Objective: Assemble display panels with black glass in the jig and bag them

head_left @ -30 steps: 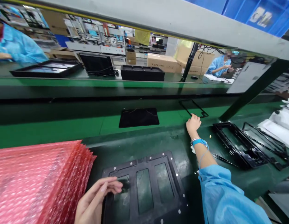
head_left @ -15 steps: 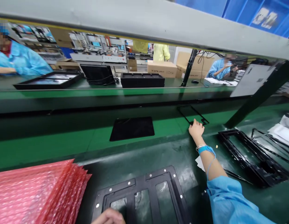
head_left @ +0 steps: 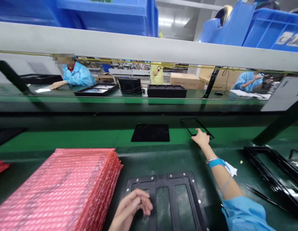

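Left hand (head_left: 134,207) now shows more fully, loosely open, over the slotted black tray (head_left: 173,199) at 12 o'clock — right hand (head_left: 201,138) stays at the near edge of the thin black frame (head_left: 203,126), 1 o'clock, grip unclear, no lift evident from the green strip (head_left: 177,138).

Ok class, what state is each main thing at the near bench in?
Windowed plate, flat
Thin frame, partly hidden
Dark panel, flat
Red bubble bags, stacked
Slim tool, lying down
Larger frame, flat
Left grip, loosely curled over windowed plate
Right grip, at thin frame; hold unclear
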A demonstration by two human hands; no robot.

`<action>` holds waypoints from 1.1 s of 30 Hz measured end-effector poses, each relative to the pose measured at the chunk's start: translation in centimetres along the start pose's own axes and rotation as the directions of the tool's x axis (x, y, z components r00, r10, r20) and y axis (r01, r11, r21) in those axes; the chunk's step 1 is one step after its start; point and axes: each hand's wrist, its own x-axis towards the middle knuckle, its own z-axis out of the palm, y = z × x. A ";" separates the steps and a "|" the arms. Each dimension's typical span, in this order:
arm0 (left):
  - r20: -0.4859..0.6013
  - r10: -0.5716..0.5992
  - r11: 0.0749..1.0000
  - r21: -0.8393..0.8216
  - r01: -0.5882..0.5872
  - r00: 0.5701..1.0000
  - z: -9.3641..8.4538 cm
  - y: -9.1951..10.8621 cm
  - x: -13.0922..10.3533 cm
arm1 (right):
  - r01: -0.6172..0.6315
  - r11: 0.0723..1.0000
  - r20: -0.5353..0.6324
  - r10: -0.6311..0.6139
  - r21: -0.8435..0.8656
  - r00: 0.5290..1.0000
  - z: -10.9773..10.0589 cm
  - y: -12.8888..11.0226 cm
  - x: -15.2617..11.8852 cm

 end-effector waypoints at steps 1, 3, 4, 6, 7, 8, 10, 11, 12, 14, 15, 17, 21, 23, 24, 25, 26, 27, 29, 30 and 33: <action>-0.007 0.026 0.999 0.031 -0.025 1.000 0.1 0.0 -0.1 | 0.009 0.999 0.022 -0.010 0.039 1.000 -0.2 -0.4 -0.5; -0.038 0.092 0.989 0.123 -0.086 0.995 0.1 0.0 -0.2 | 0.033 0.993 0.058 -0.040 0.116 0.997 -0.9 -0.8 -1.5; -0.071 0.142 0.975 0.184 -0.127 0.987 0.2 0.0 -0.2 | 0.051 0.987 0.069 -0.062 0.152 0.996 -1.3 -0.8 -2.2; -0.170 0.278 0.917 0.340 -0.209 0.945 0.4 0.0 -0.3 | 0.101 0.971 0.077 -0.120 0.218 0.990 -2.2 -0.4 -4.0; -0.221 0.355 0.874 0.422 -0.239 0.908 0.5 0.0 -0.5 | 0.136 0.959 0.078 -0.160 0.249 0.984 -2.7 0.0 -5.1; -0.260 0.431 0.828 0.494 -0.265 0.864 0.7 -0.1 -0.9 | 0.178 0.943 0.079 -0.207 0.280 0.975 -3.2 0.4 -6.3; -0.276 0.559 0.738 0.596 -0.316 0.782 1.2 -0.1 -2.3 | 0.267 0.903 0.090 -0.313 0.336 0.946 -4.2 1.7 -9.4; -0.257 0.611 0.695 0.627 -0.352 0.749 1.5 -0.1 -3.4 | 0.315 0.878 0.097 -0.371 0.359 0.924 -4.7 2.5 -11.2; -0.231 0.669 0.646 0.650 -0.399 0.706 1.8 0.1 -4.7 | 0.355 0.856 0.111 -0.422 0.375 0.900 -5.1 3.4 -13.1; -0.148 0.801 0.494 0.710 -0.502 0.580 2.0 0.7 -7.4 | 0.493 0.772 0.087 -0.568 0.402 0.818 -5.8 5.4 -16.9; -0.100 0.868 0.388 0.747 -0.539 0.486 1.9 1.3 -8.7 | 0.559 0.733 0.074 -0.629 0.387 0.774 -6.0 6.4 -18.7; 0.056 0.936 0.143 0.840 -0.523 0.347 1.1 3.1 -10.5 | 0.671 0.662 0.081 -0.730 0.333 0.679 -6.3 8.2 -21.8; -0.080 0.953 0.094 0.995 -0.033 0.291 -3.5 6.8 -10.9 | 0.822 0.490 0.156 -0.872 0.289 0.465 -6.2 9.9 -25.7; -0.147 0.896 0.090 0.984 0.152 0.420 -6.1 7.8 -10.1 | 0.854 0.445 0.192 -0.894 0.272 0.405 -6.0 10.0 -26.7; -0.223 0.855 0.111 0.960 0.256 0.469 -7.2 8.1 -9.6 | 0.866 0.430 0.201 -0.900 0.257 0.387 -5.8 9.9 -27.0; -0.287 0.818 0.112 0.930 0.350 0.499 -8.0 8.2 -9.2 | 0.877 0.416 0.206 -0.905 0.240 0.373 -5.7 9.8 -27.2; -0.336 0.792 0.107 0.899 0.425 0.510 -8.6 8.2 -8.9 | 0.887 0.405 0.210 -0.908 0.223 0.362 -5.6 9.6 -27.3; -0.368 0.777 0.095 0.870 0.483 0.511 -8.9 8.1 -8.7 | 0.895 0.394 0.214 -0.911 0.207 0.352 -5.5 9.5 -27.4; -0.385 0.774 0.061 0.836 0.545 0.503 -9.1 8.0 -8.5 | 0.908 0.375 0.223 -0.916 0.187 0.333 -5.4 9.1 -27.3; -0.387 0.774 0.051 0.827 0.560 0.501 -9.0 7.9 -8.4 | 0.912 0.367 0.228 -0.918 0.182 0.324 -5.4 9.0 -27.3; -0.405 0.766 0.065 0.822 0.566 0.500 -8.8 7.9 -8.3 | 0.917 0.353 0.238 -0.922 0.186 0.306 -5.3 8.5 -27.0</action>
